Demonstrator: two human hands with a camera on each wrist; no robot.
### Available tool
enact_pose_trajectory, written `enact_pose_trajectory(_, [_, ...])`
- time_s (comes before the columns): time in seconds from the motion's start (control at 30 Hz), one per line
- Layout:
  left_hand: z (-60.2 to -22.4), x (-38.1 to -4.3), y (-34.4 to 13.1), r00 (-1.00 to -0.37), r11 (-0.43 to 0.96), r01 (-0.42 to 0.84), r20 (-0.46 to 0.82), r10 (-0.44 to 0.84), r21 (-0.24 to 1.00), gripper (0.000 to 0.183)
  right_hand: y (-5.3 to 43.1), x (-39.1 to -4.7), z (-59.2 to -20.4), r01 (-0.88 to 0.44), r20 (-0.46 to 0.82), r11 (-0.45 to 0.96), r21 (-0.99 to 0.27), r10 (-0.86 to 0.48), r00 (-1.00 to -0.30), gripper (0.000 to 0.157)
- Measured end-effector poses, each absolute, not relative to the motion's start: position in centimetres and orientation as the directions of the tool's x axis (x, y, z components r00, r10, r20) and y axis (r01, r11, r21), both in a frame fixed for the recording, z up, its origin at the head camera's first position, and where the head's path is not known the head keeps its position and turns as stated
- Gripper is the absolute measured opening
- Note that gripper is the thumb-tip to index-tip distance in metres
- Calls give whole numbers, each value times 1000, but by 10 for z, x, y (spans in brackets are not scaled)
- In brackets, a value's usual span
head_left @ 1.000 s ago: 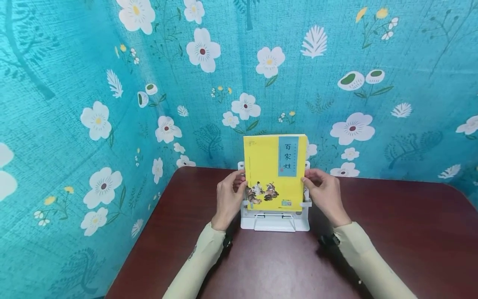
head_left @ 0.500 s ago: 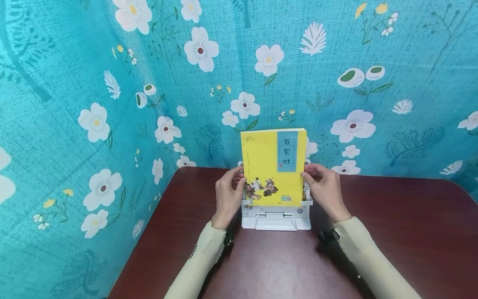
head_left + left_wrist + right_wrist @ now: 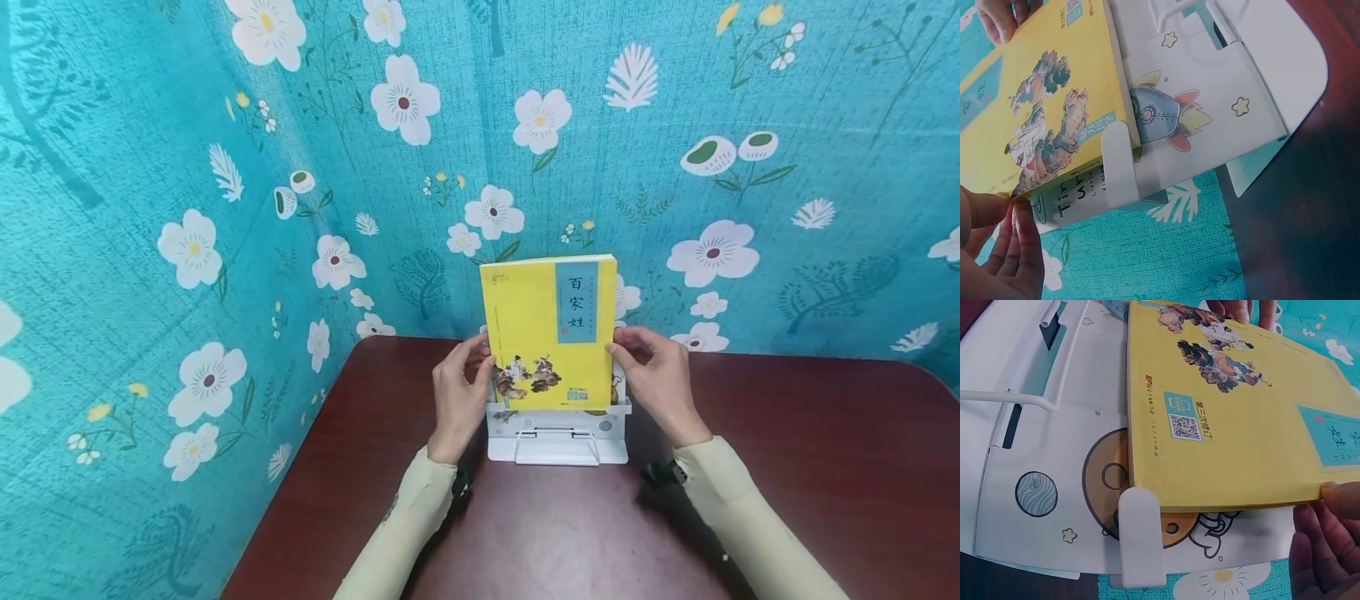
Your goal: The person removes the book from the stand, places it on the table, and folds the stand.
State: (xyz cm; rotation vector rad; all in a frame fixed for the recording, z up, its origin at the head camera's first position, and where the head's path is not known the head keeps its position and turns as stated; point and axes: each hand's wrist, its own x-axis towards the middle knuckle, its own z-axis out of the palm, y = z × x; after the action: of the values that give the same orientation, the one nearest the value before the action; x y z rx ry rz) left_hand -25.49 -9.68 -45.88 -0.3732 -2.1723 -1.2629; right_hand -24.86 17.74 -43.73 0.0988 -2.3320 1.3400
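A yellow book (image 3: pixel 540 333) with a blue title panel leans upright against a white book stand (image 3: pixel 557 423) printed with cartoons. My left hand (image 3: pixel 459 400) pinches the book's left edge between thumb and fingers. On the opposite edge, my right hand (image 3: pixel 658 383) pinches it the same way. In the left wrist view, a white side clip (image 3: pixel 1120 164) overlaps the book's lower corner. Another white clip (image 3: pixel 1141 537) reaches over the other lower corner in the right wrist view. The book's bottom edge sits above the stand's base, with printed backboard showing below it.
The stand rests on a dark reddish-brown table (image 3: pixel 540 525). A wire prop (image 3: pixel 557 447) folds out at the stand's foot. Teal floral cloth (image 3: pixel 420 208) hangs close behind the table and along its left side.
Both hands have raised the book a little against the stand, so more of the backboard shows beneath it. The book now tilts slightly. The pinching grips stay the same.
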Motion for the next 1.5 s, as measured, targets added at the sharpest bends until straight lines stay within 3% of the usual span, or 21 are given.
enact_pose_trajectory(1.13, [-446, -245, -96, -691, 483, 608, 719, -68, 630, 33, 183, -238, -426, -376, 479, 445, -813, 143, -866, 22])
enact_pose_trajectory(1.5, [-438, -238, -95, -727, 502, 574, 685, -51, 646, 34, 189, -233, -421, -342, 446, 462, -819, 135, -885, 24])
